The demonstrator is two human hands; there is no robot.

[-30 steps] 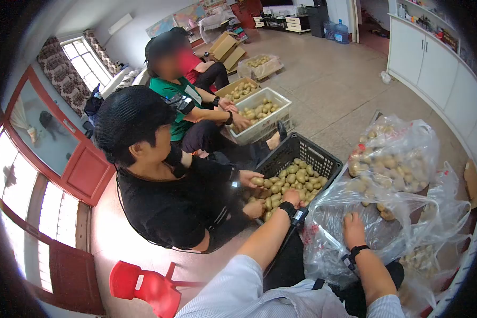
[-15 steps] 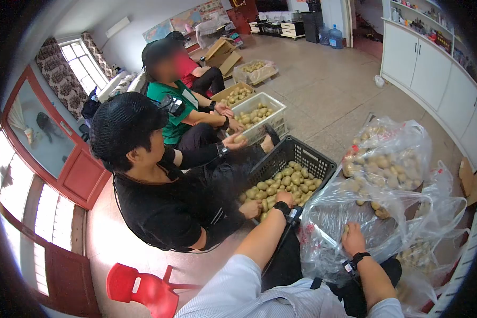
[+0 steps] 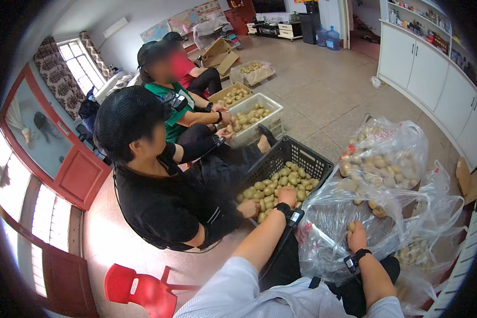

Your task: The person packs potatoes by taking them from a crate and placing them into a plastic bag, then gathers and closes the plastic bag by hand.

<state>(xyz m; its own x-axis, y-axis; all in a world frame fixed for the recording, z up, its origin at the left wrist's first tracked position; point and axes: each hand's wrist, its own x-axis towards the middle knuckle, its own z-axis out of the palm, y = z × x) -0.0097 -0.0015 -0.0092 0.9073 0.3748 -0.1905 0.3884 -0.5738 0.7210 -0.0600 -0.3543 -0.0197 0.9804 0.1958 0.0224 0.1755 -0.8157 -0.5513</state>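
Note:
My left hand point(image 3: 287, 196) reaches into the black plastic crate point(image 3: 315, 168), low over a heap of kiwis point(image 3: 270, 189). Its fingers curl downward, and whatever they grip is hidden beneath the hand. A single kiwi point(image 3: 351, 227) shows at the fingertips of my right hand point(image 3: 358, 236), which is closed on it above a clear plastic bag point(image 3: 323, 233). Close to my left hand, a co-worker's hand point(image 3: 249, 209) also rests among the kiwis at the crate's near-left side.
A bulging clear bag of kiwis point(image 3: 381, 159) stands beyond my right hand. Co-workers sit to the left beside a white crate point(image 3: 275, 114) and a cardboard box point(image 3: 217, 97), both holding kiwis. A red chair point(image 3: 143, 291) is at lower left, white cabinets point(image 3: 424, 63) at right.
My right hand has shifted slightly right and up, and the kiwi in it shows more clearly. My left hand has stayed over the crate, moving slightly. A co-worker's hands have drawn back from the white crate.

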